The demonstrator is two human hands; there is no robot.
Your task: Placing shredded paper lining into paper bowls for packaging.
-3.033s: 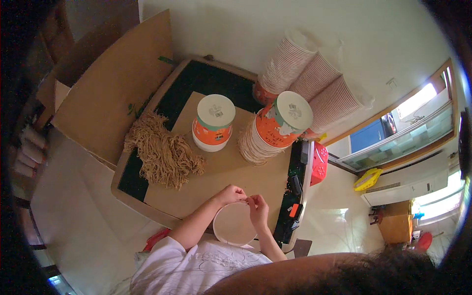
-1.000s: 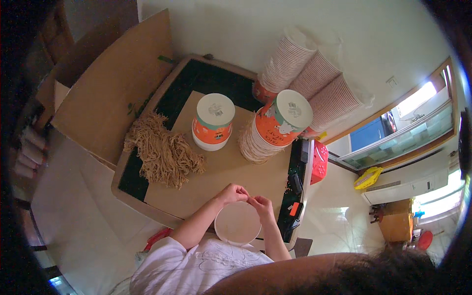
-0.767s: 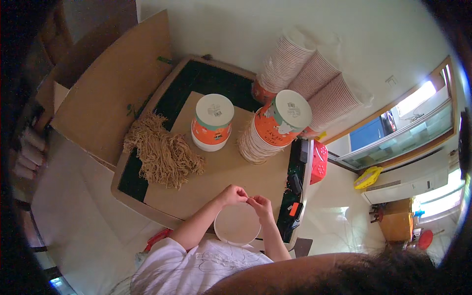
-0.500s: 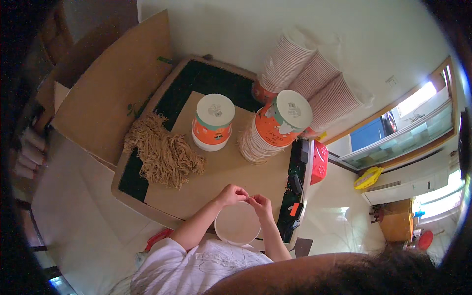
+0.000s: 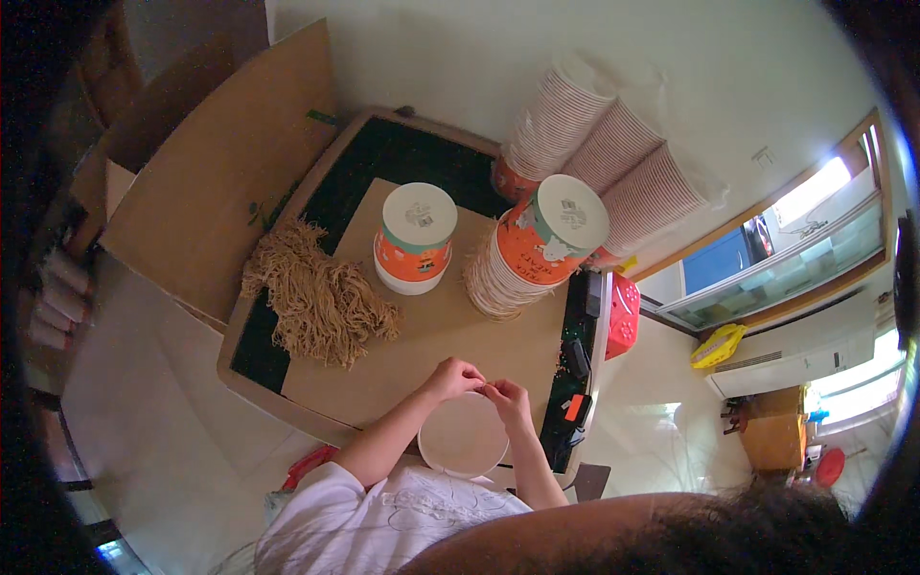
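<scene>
A white paper bucket (image 5: 463, 439) is close against my body at the table's near edge, its round pale face toward me. Over its far rim, my left hand (image 5: 454, 378) and my right hand (image 5: 509, 397) meet with fingertips pinched together. What they pinch is too small to make out. To the left lies a loose heap of tan twisted cords (image 5: 321, 302). Beyond my hands, orange-and-white paper buckets (image 5: 414, 244) stand upside down. A taller stack of nested buckets (image 5: 537, 247), also upside down, is at their right, with tan cords around its lower part.
A cardboard sheet (image 5: 431, 335) covers much of the dark green tabletop (image 5: 369, 158). Bagged bucket stacks (image 5: 613, 134) lean by the wall. A large cardboard panel (image 5: 225, 163) rises on the left. Small black items (image 5: 575, 359) and a red plastic basket (image 5: 623, 316) line the right edge.
My hands have shifted only very slightly, still pinched together over the bucket's far rim. Everything else stays where it was.
</scene>
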